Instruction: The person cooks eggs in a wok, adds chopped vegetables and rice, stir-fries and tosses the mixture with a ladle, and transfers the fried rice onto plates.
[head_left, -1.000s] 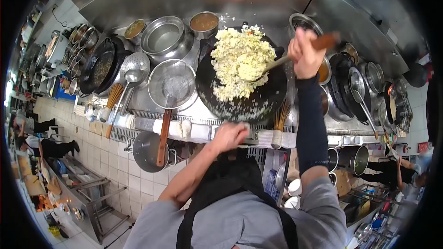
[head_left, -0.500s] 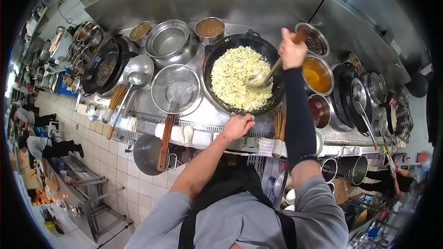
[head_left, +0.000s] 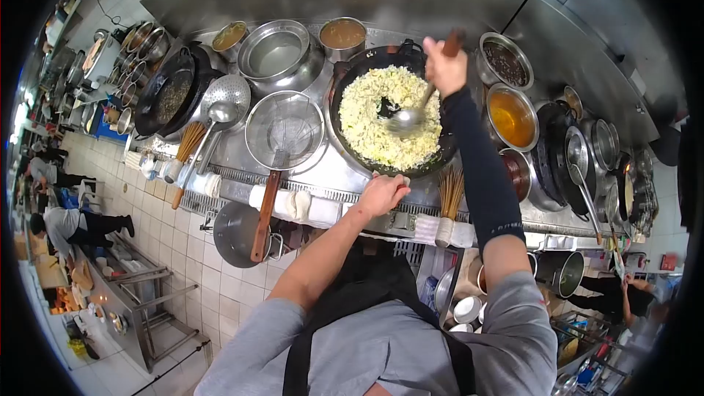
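Note:
A black wok (head_left: pixel 355 63) holds a mound of yellowish fried rice (head_left: pixel 367 114). My right hand (head_left: pixel 446 70) is closed round the wooden handle of a metal ladle (head_left: pixel 405 120), whose blurred bowl rests in the rice near a small dark gap that shows the wok's surface. At the wok's near rim, my left hand (head_left: pixel 383 193) is closed, with the fingers curled over the edge; a bit of pale cloth seems to show under them.
Left of the wok sit a wire strainer (head_left: pixel 284 130), a pot of clear liquid (head_left: pixel 274 54) and a perforated skimmer (head_left: pixel 226 95). To the right are a bowl of orange liquid (head_left: pixel 512 117) and a bamboo brush (head_left: pixel 450 194). Co-workers (head_left: pixel 73 227) stand far left and far right.
The rice, tossed above the wok at first, now lies in it. The wok has come down flat, and the ladle has moved left through the rice, where a dark gap has opened.

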`<state>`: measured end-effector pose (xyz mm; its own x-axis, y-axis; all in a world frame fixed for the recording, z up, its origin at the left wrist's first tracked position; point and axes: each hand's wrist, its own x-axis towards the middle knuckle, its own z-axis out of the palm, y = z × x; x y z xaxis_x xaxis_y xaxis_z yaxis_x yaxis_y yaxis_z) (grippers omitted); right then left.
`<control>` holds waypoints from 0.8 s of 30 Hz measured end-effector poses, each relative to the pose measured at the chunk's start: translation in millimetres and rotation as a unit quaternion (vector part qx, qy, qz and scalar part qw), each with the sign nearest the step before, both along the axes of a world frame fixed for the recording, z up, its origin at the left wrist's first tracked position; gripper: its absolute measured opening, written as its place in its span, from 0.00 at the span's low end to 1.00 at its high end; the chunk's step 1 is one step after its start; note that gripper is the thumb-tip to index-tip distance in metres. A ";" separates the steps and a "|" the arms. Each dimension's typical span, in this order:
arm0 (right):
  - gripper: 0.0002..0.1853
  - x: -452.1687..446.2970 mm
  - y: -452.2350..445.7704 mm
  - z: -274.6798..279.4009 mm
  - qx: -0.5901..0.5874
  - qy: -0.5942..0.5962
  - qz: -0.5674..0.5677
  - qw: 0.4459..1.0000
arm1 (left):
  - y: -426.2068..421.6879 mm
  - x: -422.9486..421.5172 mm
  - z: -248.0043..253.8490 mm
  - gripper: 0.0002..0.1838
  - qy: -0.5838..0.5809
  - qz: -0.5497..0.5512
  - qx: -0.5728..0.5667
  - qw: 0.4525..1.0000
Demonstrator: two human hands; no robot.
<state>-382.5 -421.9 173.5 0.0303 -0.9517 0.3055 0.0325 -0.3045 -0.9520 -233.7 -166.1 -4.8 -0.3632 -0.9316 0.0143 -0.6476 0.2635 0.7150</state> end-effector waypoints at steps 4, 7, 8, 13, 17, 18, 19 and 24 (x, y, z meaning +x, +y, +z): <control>0.24 -31.1 11.2 5.2 -0.103 -0.169 -0.165 0.966 | -9.2 0.9 1.1 0.17 0.008 0.006 -0.016 1.000; 0.27 -6.0 25.1 -22.9 -0.063 -0.103 -0.087 0.989 | -6.4 2.8 -2.9 0.17 0.002 -0.004 -0.027 1.000; 0.26 -8.9 15.3 -10.0 0.006 -0.128 -0.004 0.992 | -9.5 1.8 -4.4 0.18 0.001 -0.002 -0.031 1.000; 0.25 36.5 45.6 7.2 -0.185 -0.109 -0.086 0.973 | -10.0 -0.1 5.5 0.18 0.010 0.013 -0.018 1.000; 0.22 32.1 5.3 4.5 -0.112 0.092 -0.068 0.987 | -4.6 1.8 18.5 0.17 0.042 0.024 -0.021 0.999; 0.26 31.4 -4.1 9.8 -0.080 0.071 -0.106 0.989 | -4.9 1.7 13.6 0.17 0.021 0.022 -0.006 1.000; 0.24 26.6 -2.4 20.0 -0.153 0.100 -0.191 0.965 | -12.4 1.8 10.8 0.17 0.018 0.028 -0.021 0.999; 0.21 18.3 -24.1 -37.5 -0.155 0.069 -0.141 0.975 | 5.8 -8.1 -3.0 0.15 -0.042 0.056 -0.108 0.992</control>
<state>-364.2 -446.0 136.0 -0.1575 -0.7904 0.5920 -0.2163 -0.5573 -0.8016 -241.8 -160.3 -7.8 -0.2663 -0.9445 0.1924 -0.7357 0.3282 0.5926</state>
